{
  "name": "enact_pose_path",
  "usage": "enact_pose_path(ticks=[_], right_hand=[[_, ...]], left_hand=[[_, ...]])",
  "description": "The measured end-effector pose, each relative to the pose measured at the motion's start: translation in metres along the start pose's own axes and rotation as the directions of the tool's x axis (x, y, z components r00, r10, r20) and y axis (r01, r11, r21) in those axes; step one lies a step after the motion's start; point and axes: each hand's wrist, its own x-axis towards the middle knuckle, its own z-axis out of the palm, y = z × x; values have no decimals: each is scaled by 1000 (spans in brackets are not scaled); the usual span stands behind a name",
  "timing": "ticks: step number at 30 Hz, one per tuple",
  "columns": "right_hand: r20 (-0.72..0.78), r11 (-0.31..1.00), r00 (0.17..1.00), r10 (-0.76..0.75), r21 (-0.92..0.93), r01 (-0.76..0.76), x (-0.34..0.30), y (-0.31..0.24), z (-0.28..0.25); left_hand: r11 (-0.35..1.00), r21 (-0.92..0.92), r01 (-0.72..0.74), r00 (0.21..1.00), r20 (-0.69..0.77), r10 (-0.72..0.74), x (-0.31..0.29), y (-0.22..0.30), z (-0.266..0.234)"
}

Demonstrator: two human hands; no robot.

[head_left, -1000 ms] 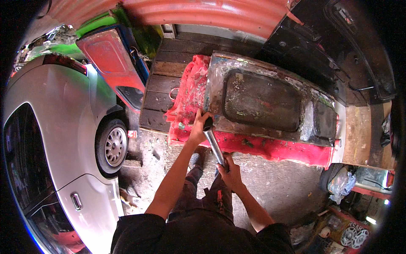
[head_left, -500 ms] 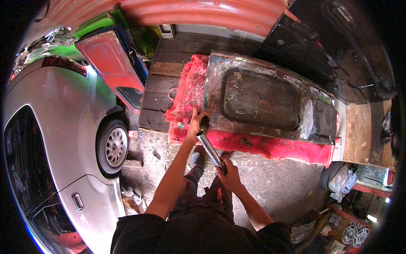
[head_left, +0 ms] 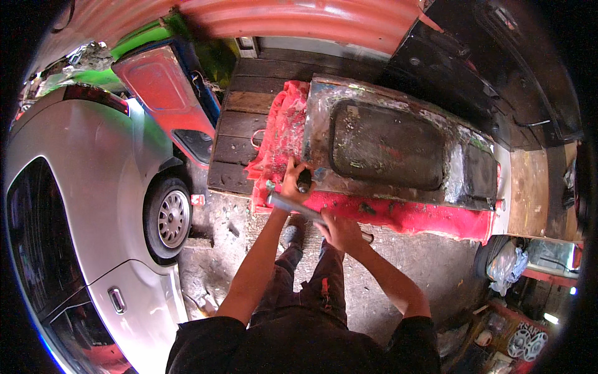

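My left hand (head_left: 293,182) is closed round an upright tool with a dark, round-ended handle (head_left: 303,179); its lower end is hidden. It is at the near left corner of a worn metal vehicle panel (head_left: 321,181), over the red cloth beneath it. My right hand (head_left: 342,234) grips a grey metal pipe (head_left: 293,206) by its middle. The pipe lies slantwise over my left wrist region, one end to the left and the other sticking out right of my right hand. The panel has stripped, patchy paint and a dark recessed area (head_left: 386,146).
The red cloth (head_left: 398,215) covers part of a wooden plank bench (head_left: 240,128). A silver car (head_left: 99,162) stands at the left, with a red panel (head_left: 159,84) leaning behind it. A large black panel (head_left: 461,68) stands at the far right. Speakers (head_left: 526,344) are at the lower right.
The pipe has swung away from the tool handle, its far end now left of my left hand. My right hand has moved slightly right and turned. My left hand keeps its hold.
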Motion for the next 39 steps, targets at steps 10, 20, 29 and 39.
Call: enact_pose_path(ticks=[10, 20, 29, 39], right_hand=[[-187, 941, 938, -291, 119, 316, -4, -11, -11], [-183, 977, 961, -205, 18, 212, -2, 7, 12], [-200, 972, 958, -207, -156, 177, 2, 13, 15], [-104, 979, 986, -132, 145, 147, -4, 6, -8]], left_hand=[[999, -29, 17, 1000, -22, -18, -5, -11, -3], [997, -48, -67, 998, 3, 68, -7, -16, -5], [973, -140, -182, 977, -135, 164, -3, -36, 5], [999, -48, -22, 1000, 16, 23, -6, -2, 0]])
